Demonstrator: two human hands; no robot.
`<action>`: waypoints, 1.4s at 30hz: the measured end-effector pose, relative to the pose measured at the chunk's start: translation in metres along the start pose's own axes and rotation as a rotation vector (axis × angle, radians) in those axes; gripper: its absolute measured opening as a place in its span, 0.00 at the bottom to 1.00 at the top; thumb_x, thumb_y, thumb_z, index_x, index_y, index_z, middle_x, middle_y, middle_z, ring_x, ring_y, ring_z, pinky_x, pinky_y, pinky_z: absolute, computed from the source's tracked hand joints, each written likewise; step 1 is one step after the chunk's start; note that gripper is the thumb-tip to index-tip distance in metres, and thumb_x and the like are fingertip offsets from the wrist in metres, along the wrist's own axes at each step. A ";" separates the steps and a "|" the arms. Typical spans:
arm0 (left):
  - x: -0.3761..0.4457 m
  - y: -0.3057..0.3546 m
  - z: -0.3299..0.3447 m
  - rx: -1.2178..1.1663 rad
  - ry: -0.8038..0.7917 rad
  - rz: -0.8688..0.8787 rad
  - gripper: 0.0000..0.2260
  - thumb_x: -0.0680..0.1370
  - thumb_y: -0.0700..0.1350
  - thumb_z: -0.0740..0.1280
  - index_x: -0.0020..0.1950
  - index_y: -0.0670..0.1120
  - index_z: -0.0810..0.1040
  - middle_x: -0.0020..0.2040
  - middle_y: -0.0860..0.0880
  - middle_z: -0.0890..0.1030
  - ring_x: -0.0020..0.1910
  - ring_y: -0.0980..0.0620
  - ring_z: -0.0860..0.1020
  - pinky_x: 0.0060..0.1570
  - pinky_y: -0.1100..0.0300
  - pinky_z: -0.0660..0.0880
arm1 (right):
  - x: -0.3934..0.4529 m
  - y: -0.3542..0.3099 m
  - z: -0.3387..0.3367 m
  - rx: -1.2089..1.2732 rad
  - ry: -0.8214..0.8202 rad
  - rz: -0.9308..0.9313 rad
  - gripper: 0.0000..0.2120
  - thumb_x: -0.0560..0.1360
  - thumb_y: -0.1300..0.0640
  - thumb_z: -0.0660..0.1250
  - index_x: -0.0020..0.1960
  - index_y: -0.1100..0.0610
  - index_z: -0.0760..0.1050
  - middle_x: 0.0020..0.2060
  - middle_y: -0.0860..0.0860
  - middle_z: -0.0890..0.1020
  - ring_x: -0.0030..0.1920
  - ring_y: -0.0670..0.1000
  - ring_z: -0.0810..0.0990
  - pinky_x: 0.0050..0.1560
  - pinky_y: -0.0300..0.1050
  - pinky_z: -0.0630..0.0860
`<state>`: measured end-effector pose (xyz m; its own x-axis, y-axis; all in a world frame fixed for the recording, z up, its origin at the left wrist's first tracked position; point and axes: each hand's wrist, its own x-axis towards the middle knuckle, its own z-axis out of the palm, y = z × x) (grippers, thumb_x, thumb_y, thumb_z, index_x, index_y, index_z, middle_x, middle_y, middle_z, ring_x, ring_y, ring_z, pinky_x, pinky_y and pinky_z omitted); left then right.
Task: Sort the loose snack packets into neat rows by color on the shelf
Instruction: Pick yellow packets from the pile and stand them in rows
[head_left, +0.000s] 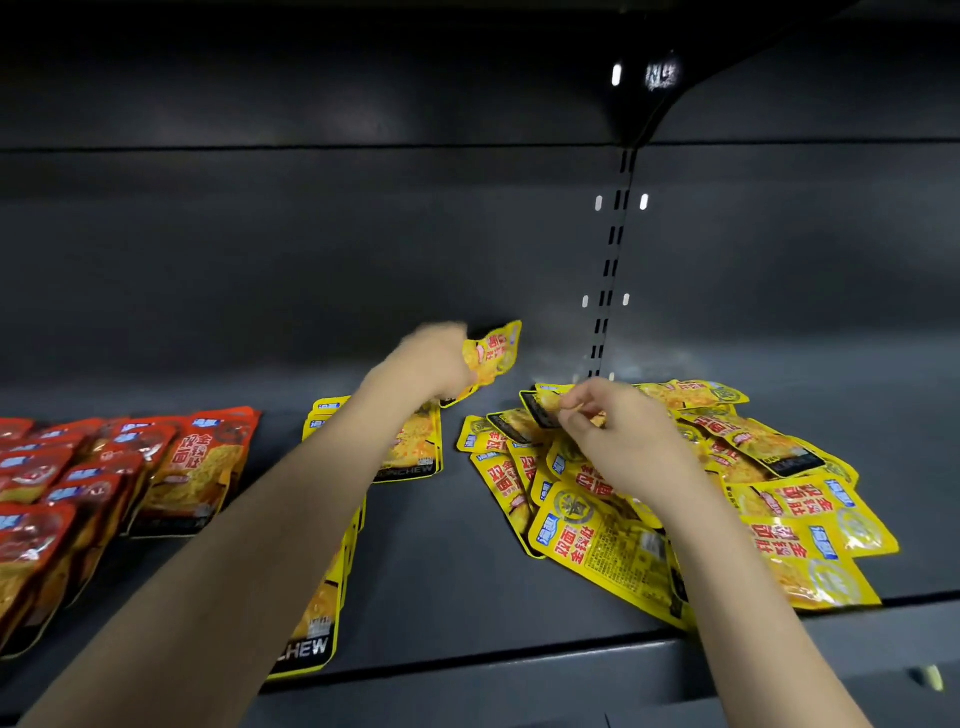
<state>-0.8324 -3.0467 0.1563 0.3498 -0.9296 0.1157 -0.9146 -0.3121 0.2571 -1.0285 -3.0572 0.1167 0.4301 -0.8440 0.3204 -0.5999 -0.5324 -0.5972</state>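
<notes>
Snack packets lie in three groups on the dark grey shelf (441, 561). Nearest, under the left forearm, a row of yellow packets (311, 618) runs from the shelf's front lip back toward the left hand (434, 358); the arm hides most of the row. To the left of that arm, well apart from the hand, red packets (104, 478) lie in overlapping rows that run off the picture's edge. Under and to the right of the right hand (613, 431) sprawls a loose heap of yellow packets (753, 499), overlapping at all angles, some face up and some showing the printed back, the nearest ones reaching the shelf's front edge.

The right hand rests on top of this heap, its thumb and fingertips pinching the edge of a yellow packet (545, 408) at the heap's far left side. Farther back, the left hand is raised above the far end of the yellow row and grips a single yellow packet (491, 353), which sticks out to its right, tilted and clear of the shelf; the hand is blurred. Behind both hands stands the grey back panel (311, 260) with a slotted upright (610, 260) just beyond the right hand.
</notes>
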 end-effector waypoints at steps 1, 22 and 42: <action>-0.007 -0.003 -0.003 -0.045 0.031 -0.031 0.20 0.77 0.46 0.67 0.67 0.41 0.69 0.66 0.41 0.72 0.65 0.41 0.71 0.58 0.54 0.70 | 0.005 -0.004 0.001 0.004 -0.015 -0.011 0.04 0.77 0.56 0.64 0.49 0.52 0.77 0.44 0.47 0.77 0.46 0.49 0.74 0.41 0.39 0.62; -0.169 -0.061 0.018 -1.228 0.496 -0.279 0.06 0.77 0.46 0.67 0.53 0.52 0.79 0.45 0.51 0.84 0.43 0.50 0.82 0.44 0.54 0.79 | 0.102 -0.063 0.047 -0.690 -0.869 0.037 0.33 0.57 0.41 0.79 0.56 0.56 0.79 0.53 0.54 0.81 0.51 0.56 0.80 0.57 0.54 0.77; -0.173 -0.057 0.008 -1.413 0.488 -0.250 0.07 0.76 0.39 0.67 0.54 0.46 0.78 0.40 0.55 0.83 0.38 0.58 0.82 0.41 0.57 0.76 | 0.079 -0.060 0.006 -0.157 -0.235 -0.079 0.19 0.72 0.55 0.72 0.61 0.58 0.73 0.50 0.55 0.77 0.52 0.55 0.76 0.41 0.42 0.70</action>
<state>-0.8427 -2.8694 0.1136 0.7522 -0.6404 0.1554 0.0177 0.2554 0.9667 -0.9543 -3.0917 0.1740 0.6135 -0.7709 0.1715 -0.6470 -0.6152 -0.4504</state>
